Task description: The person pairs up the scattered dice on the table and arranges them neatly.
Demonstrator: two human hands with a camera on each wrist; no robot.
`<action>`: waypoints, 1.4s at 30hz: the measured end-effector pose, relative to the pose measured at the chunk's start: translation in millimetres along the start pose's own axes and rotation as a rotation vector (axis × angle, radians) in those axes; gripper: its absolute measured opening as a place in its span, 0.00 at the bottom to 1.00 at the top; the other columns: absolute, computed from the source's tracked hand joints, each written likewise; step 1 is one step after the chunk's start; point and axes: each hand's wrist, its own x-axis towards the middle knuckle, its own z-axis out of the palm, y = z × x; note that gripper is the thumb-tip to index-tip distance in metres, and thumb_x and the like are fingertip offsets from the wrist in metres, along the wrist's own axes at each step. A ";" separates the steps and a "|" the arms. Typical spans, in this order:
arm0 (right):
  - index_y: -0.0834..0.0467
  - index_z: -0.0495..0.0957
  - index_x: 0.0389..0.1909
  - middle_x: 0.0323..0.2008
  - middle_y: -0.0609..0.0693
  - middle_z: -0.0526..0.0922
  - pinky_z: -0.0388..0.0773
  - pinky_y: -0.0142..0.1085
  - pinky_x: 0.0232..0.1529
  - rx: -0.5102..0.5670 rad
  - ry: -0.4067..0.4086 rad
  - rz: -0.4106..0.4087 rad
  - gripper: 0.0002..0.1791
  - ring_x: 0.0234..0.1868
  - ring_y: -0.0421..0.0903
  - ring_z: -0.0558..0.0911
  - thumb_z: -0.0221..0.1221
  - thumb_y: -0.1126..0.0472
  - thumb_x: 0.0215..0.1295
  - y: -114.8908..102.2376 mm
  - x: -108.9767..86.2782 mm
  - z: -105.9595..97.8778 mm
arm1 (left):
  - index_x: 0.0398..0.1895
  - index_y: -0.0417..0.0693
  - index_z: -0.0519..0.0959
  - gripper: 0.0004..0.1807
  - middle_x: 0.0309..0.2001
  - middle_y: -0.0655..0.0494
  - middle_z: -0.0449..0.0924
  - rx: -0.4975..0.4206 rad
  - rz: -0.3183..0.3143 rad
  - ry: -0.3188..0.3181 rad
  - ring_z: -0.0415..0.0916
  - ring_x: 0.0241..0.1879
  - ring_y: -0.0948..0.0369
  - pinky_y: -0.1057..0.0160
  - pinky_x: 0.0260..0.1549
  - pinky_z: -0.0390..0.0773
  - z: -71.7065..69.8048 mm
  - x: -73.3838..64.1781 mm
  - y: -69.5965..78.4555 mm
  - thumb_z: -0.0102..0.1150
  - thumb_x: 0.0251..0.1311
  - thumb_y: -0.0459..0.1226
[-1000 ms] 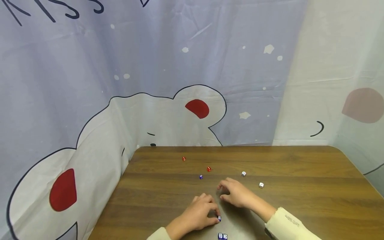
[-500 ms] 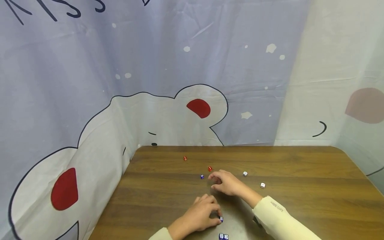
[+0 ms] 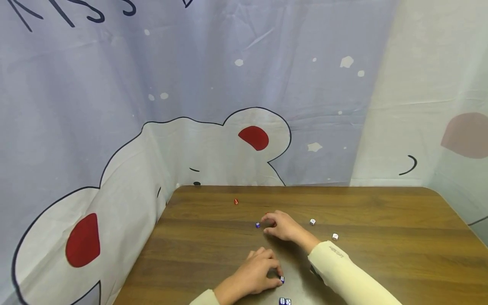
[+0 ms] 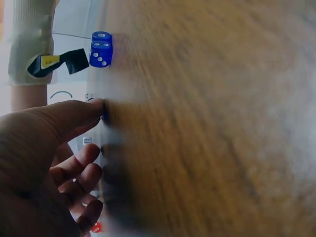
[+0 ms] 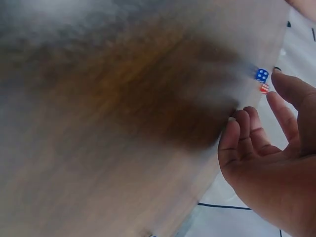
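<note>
In the head view my left hand [image 3: 254, 272] pinches a small blue die [image 3: 282, 279] at the table's near side. The left wrist view shows that die mostly hidden behind my thumb [image 4: 81, 114]. Two more blue dice [image 3: 281, 301] sit side by side nearer the front. Farther back, my right hand [image 3: 284, 226] hovers over the wood with thumb and fingers apart, holding nothing. Just left of its fingertips lies another blue die [image 3: 257, 225], which the right wrist view shows beyond the thumb, with a red die [image 5: 264, 88] behind it.
On the brown wooden table [image 3: 389, 254], a red die [image 3: 236, 202] lies near the back edge. A second red one is mostly covered by my right hand. Two white dice [image 3: 312, 222] lie to the right. A patterned curtain [image 3: 183, 76] hangs behind the table.
My right hand has moved left and farther back, approaching the lone blue die and covering most of a red one. The left hand has stayed in place with its die.
</note>
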 end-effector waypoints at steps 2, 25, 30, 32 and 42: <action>0.49 0.83 0.52 0.41 0.48 0.77 0.78 0.46 0.43 0.000 -0.003 0.026 0.17 0.43 0.46 0.79 0.70 0.58 0.62 0.3 3.7 2.0 | 0.34 0.69 0.85 0.06 0.38 0.77 0.71 -0.002 -0.004 -0.001 0.62 0.40 0.74 0.70 0.41 0.62 0.2 0.0 0.3 0.73 0.55 0.52; 0.47 0.85 0.41 0.36 0.47 0.76 0.75 0.43 0.39 -0.096 0.063 0.028 0.09 0.37 0.43 0.75 0.72 0.56 0.60 -4.6 19.7 14.8 | 0.33 0.69 0.84 0.07 0.37 0.76 0.71 0.010 0.014 0.020 0.62 0.38 0.74 0.71 0.39 0.61 -0.6 1.3 1.9 0.73 0.55 0.52; 0.48 0.84 0.36 0.33 0.46 0.77 0.75 0.44 0.38 -0.114 0.064 0.011 0.07 0.35 0.43 0.75 0.72 0.57 0.59 -6.6 20.7 14.7 | 0.32 0.69 0.84 0.07 0.37 0.76 0.71 0.012 0.023 0.036 0.63 0.39 0.74 0.71 0.40 0.61 1.2 1.2 1.2 0.73 0.55 0.52; 0.48 0.83 0.35 0.32 0.46 0.77 0.75 0.45 0.38 -0.128 0.061 0.004 0.07 0.35 0.43 0.75 0.72 0.57 0.59 -6.4 20.9 15.1 | 0.32 0.70 0.84 0.07 0.37 0.77 0.71 0.014 0.026 0.041 0.63 0.39 0.74 0.71 0.39 0.61 2.2 1.0 0.5 0.73 0.54 0.53; 0.50 0.82 0.35 0.31 0.45 0.77 0.74 0.44 0.37 -0.155 0.053 -0.094 0.07 0.34 0.43 0.74 0.71 0.59 0.60 -3.3 12.4 14.4 | 0.32 0.69 0.83 0.07 0.37 0.77 0.71 -0.010 0.006 0.027 0.63 0.40 0.74 0.70 0.41 0.61 4.0 0.5 -2.5 0.73 0.55 0.52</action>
